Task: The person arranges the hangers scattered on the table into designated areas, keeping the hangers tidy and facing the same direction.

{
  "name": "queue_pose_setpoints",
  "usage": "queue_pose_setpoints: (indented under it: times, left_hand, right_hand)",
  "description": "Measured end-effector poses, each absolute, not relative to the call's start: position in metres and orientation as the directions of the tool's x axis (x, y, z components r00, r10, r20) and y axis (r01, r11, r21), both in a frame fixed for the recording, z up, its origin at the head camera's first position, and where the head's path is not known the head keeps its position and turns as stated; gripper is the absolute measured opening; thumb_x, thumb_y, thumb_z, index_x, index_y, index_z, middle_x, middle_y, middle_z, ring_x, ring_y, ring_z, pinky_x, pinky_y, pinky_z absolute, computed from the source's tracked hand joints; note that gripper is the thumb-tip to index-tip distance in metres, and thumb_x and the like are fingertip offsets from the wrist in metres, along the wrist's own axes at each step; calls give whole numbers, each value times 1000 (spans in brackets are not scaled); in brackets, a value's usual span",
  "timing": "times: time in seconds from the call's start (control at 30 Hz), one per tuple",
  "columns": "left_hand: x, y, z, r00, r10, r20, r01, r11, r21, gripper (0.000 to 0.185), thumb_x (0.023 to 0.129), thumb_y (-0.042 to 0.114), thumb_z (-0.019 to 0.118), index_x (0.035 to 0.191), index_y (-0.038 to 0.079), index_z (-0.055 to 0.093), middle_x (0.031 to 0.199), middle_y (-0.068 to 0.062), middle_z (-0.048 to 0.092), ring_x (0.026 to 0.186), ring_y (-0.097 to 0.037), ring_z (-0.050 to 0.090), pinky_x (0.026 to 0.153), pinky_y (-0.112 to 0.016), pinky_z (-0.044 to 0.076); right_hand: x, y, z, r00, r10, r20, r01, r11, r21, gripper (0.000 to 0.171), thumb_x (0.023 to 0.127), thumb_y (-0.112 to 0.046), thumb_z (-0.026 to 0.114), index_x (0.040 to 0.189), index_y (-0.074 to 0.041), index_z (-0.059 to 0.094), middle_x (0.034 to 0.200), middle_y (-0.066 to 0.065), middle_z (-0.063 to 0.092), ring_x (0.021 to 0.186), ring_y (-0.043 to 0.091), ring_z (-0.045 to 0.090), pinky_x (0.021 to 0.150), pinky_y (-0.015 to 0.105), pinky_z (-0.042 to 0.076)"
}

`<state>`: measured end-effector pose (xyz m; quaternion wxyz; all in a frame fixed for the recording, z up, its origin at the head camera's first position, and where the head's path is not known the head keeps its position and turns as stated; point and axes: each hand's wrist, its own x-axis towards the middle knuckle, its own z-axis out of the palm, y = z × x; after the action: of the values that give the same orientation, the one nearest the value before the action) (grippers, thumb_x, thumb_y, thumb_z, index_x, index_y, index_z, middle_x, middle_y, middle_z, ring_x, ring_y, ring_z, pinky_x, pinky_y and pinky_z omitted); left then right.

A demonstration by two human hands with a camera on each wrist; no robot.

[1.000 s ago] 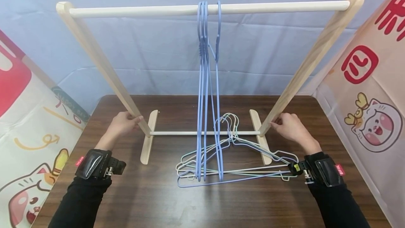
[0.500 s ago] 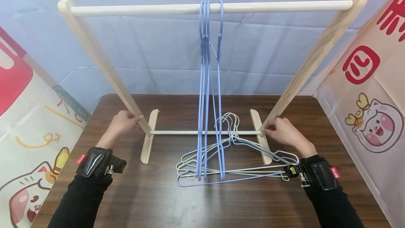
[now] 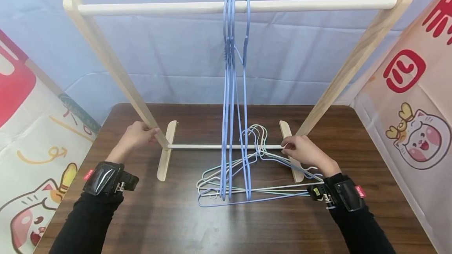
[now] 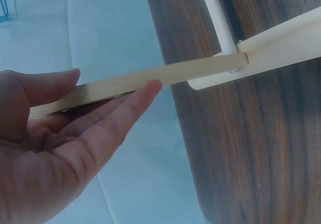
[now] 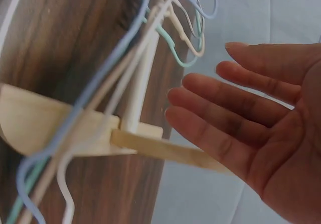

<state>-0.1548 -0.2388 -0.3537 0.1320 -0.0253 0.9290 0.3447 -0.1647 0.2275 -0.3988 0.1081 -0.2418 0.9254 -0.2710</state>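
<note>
A small wooden rack [image 3: 233, 7] is standing toward the far edge of the dark tabletop [image 3: 176, 222], its two feet set parallel to the left and right edges and joined by a thin white lower rod [image 3: 197, 146]. Three blue hangers [image 3: 231, 101] are hanging side by side from the middle of the top rail, so that much of the hanging appears done. What looks left is the loose pile of hangers [image 3: 261, 183], white, pale green and blue, lying flat on the tabletop between the rack's feet and the near edge, their hooks bunched just under the lower rod.

The left hand [image 3: 137, 136] is resting against the rack's left slanted leg [image 4: 150, 78] low down; its grip is relaxed, with straight fingers [image 4: 125, 111] lying along the wood rather than curling round it, as the left wrist view shows. The right hand [image 3: 303, 150] is reaching over the near end of the right foot [image 5: 60, 128], beside the hooks of the pile. Its grip is wide and holding nothing: the right wrist view shows the fingers [image 5: 220, 118] spread and clear of the wires. Judging from this, no hanger from the pile is in hand yet, and several remain to go up.
</note>
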Motion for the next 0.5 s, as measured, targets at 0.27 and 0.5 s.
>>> queue_pose_setpoints:
  times: [0.27, 0.5]
  left_hand:
    - [-156, -238, -352, -963, 47, -265, -128, 784, 607, 36, 96, 20, 47, 110, -12, 58, 96, -24, 65, 87, -33, 65, 74, -42, 49]
    - [-155, -238, -354, -961, 48, -273, -133, 782, 609, 36, 96, 20, 46, 110, -12, 57, 98, -25, 64, 89, -34, 64, 77, -45, 48]
  right_hand:
    - [-164, 213, -416, -840, -536, -80, -402, 715, -571, 12, 82, 2, 62, 93, 3, 66, 80, 7, 66, 72, 15, 61, 62, 30, 48]
    - [-162, 201, -428, -839, -540, -62, -426, 725, -541, 14, 80, 4, 62, 94, 5, 66, 79, 6, 65, 71, 15, 59, 62, 31, 48]
